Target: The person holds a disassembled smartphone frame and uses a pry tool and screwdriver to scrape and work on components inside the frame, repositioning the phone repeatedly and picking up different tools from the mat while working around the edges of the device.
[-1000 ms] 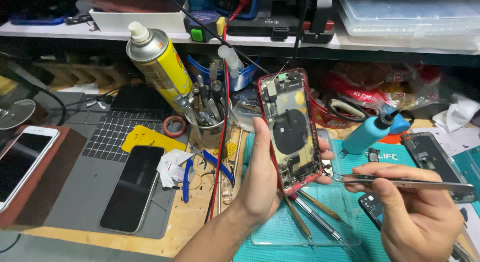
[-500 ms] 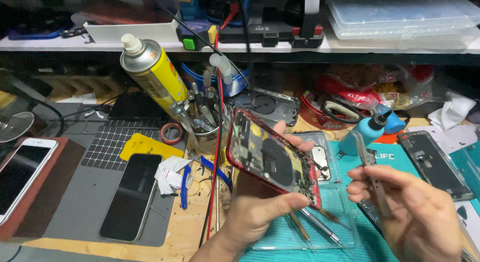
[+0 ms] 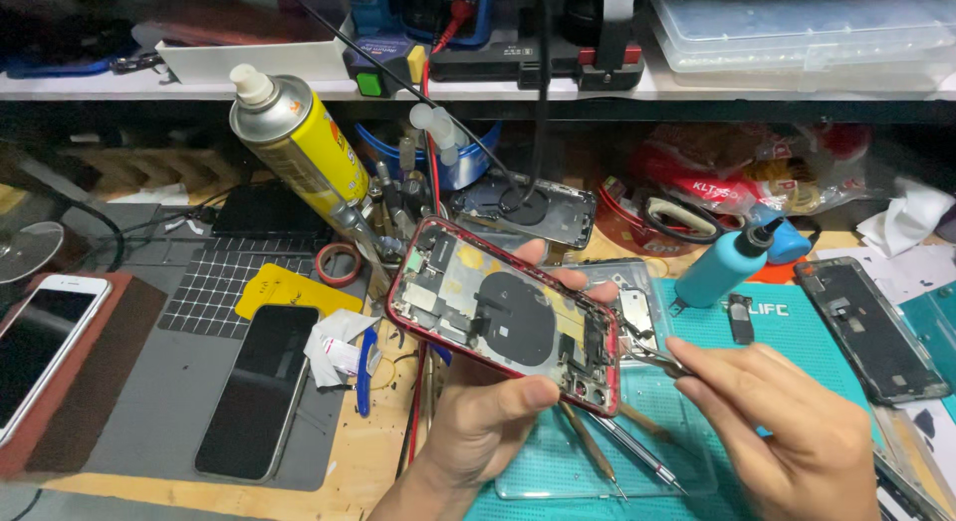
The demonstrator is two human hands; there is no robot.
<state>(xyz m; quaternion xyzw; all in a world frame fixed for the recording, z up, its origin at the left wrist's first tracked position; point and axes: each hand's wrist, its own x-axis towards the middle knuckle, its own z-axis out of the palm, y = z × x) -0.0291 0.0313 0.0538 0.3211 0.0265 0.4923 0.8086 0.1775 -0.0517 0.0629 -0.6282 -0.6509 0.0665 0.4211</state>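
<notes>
My left hand clamps the opened red phone tilted above the table's teal mat, insides up for access, while my right hand's fingers pinch tweezers shut at its right corner.

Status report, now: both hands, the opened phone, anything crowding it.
Left hand grips opened red phone housing, tilted, insides up. Right hand pinches tweezers, tips at housing's lower corner. Screwdrivers lie on tray beneath; nothing blocks.
</notes>
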